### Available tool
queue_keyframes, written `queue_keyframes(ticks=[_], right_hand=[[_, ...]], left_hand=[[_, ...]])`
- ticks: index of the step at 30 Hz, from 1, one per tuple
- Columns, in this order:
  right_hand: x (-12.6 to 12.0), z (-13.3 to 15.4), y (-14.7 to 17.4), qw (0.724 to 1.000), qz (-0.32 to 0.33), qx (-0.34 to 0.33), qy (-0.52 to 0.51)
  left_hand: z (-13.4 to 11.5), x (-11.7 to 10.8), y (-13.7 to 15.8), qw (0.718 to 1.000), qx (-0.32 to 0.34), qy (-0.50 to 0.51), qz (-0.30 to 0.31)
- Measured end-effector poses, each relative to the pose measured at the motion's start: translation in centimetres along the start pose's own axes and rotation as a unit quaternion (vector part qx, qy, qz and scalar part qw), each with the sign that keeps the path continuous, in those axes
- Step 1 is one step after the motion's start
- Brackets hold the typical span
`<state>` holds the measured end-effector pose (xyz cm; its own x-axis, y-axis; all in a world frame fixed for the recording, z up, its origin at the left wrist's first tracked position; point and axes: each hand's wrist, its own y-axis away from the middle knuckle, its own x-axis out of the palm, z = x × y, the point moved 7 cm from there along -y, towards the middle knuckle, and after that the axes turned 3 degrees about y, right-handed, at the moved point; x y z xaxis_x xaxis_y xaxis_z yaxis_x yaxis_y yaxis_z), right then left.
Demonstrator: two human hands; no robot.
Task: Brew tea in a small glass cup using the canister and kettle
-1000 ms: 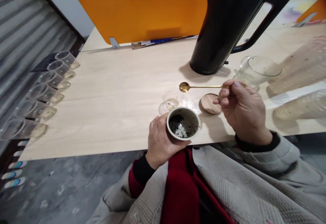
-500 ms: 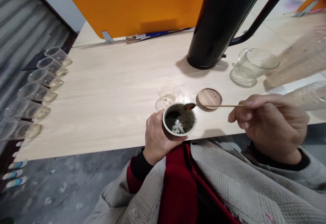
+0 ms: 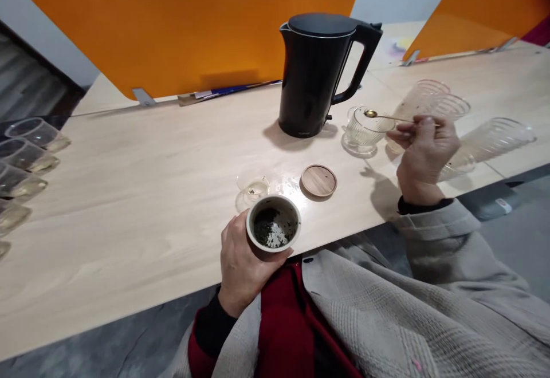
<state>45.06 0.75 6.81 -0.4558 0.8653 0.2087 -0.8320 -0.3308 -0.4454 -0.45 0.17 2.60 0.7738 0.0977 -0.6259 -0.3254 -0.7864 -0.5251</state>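
My left hand (image 3: 246, 256) is wrapped round a pale cup (image 3: 293, 209), tilted so that dark loose leaves (image 3: 266, 226) show inside. In my right hand (image 3: 425, 152) is the thin handle of a small gold-coloured spoon (image 3: 370, 114). The spoon's bowl is over the ribbed glass cup (image 3: 365, 137); whether it touches the rim I cannot tell. Just beyond the pale cup stands a tiny clear cup (image 3: 253, 186) with a little pale liquid and dark bits. A round wooden lid or coaster (image 3: 318, 181) lies to its right.
A black electric kettle (image 3: 307, 80) stands behind the glass cup. Several clear plastic cups (image 3: 34, 134) with pale liquid line the table's left side. Clear ribbed tumblers (image 3: 494, 137) are at the right. Orange partitions (image 3: 184, 23) edge the back of the wooden table (image 3: 129, 195).
My right hand has carried the spoon from the pale cup's rim away to the ribbed glass cup. My left hand still holds the pale cup. The view has turned toward the right.
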Motion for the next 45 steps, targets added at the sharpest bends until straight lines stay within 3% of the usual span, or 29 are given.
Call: queue_keyframes(ticks=[4, 11, 14, 17, 21, 24, 27, 29, 31, 33, 36, 39, 42, 45], right_hand=[[1.6, -2.0, 0.9, 0.996, 0.069, 0.016, 0.051], [2.7, -4.9, -0.5, 0.991, 0.109, 0.051, 0.063], [1.7, -3.5, 0.5, 0.995, 0.082, 0.033, 0.047], [0.0, -0.6, 3.4, 0.996, 0.053, 0.02, 0.07], [-0.3, 3.2, 8.5, 0.989, 0.115, -0.034, 0.083], [2.4, 4.2, 12.0, 0.94, 0.275, -0.098, 0.176], [5.9, 3.2, 14.9, 0.827, 0.436, -0.169, 0.311], [7.4, 2.0, 16.2, 0.755, 0.498, -0.199, 0.377], [8.3, 1.0, 16.8, 0.715, 0.527, -0.217, 0.405], [8.5, 0.5, 17.1, 0.708, 0.534, -0.224, 0.405], [8.3, 1.9, 16.7, 0.747, 0.511, -0.216, 0.367], [8.6, 6.1, 17.4, 0.78, 0.526, -0.211, 0.266], [10.0, 11.1, 20.1, 0.743, 0.601, -0.243, 0.164], [11.4, 13.8, 22.8, 0.683, 0.636, -0.313, 0.176]], left_hand=[[0.1, 0.1, 0.0, 1.0, -0.004, 0.006, -0.003], [-0.2, 0.1, 0.0, 1.0, -0.006, 0.001, -0.003], [-0.4, -0.1, 0.0, 1.0, -0.01, -0.007, -0.01], [-0.6, -0.1, 0.0, 1.0, -0.008, -0.008, -0.01], [-0.6, -0.1, -0.1, 1.0, -0.008, -0.003, -0.008], [-0.4, 0.0, 0.0, 1.0, -0.02, -0.004, 0.001], [-0.4, 0.0, 0.0, 1.0, -0.025, -0.004, 0.009], [-0.4, 0.0, 0.0, 1.0, -0.024, -0.004, 0.01], [-0.5, 0.0, 0.0, 1.0, -0.021, -0.003, 0.009], [-0.6, 0.0, 0.0, 1.0, -0.014, -0.004, 0.003], [-0.7, 0.0, 0.0, 1.0, -0.003, -0.004, -0.013], [-0.7, 0.1, 0.1, 1.0, 0.002, -0.005, -0.01], [-0.7, 0.3, 0.0, 1.0, -0.005, -0.002, 0.01], [-0.7, 0.3, 0.0, 1.0, -0.002, 0.011, 0.017]])
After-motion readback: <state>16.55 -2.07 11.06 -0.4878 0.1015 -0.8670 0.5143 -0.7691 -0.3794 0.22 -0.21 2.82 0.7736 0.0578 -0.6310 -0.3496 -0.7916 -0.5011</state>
